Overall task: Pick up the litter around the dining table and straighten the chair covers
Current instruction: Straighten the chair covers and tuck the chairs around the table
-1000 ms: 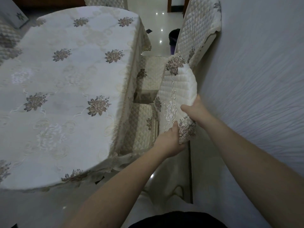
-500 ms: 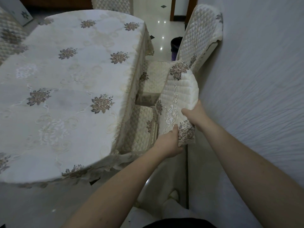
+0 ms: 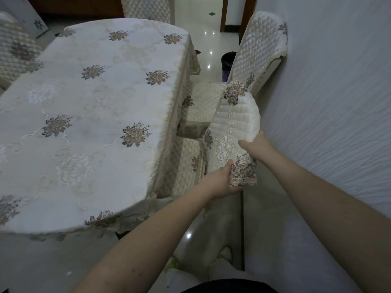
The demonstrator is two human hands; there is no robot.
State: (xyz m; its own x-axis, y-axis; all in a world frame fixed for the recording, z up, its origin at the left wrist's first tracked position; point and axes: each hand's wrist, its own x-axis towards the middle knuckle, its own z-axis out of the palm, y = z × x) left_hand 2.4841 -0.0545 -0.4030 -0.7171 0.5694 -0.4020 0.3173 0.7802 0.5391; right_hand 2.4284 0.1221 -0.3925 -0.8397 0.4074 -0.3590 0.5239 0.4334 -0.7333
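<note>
Left hand (image 3: pixel 220 182) curls round the lace-trimmed lower edge of the cover (image 3: pixel 234 132), thumb up along the fabric; right hand (image 3: pixel 255 145) grips the cover's right side just above, fingers lying on the front, thumb hidden behind. Cover sits over the back of the near chair, between the cloth-draped surface (image 3: pixel 88 115) and the wall (image 3: pixel 330 102), long axis running from the hands up and away, slightly tilted left, flower patch at the top. Second covered chair (image 3: pixel 260 49) stands beyond, against the wall, with a dark bin (image 3: pixel 227 60) past it on the floor.
</note>
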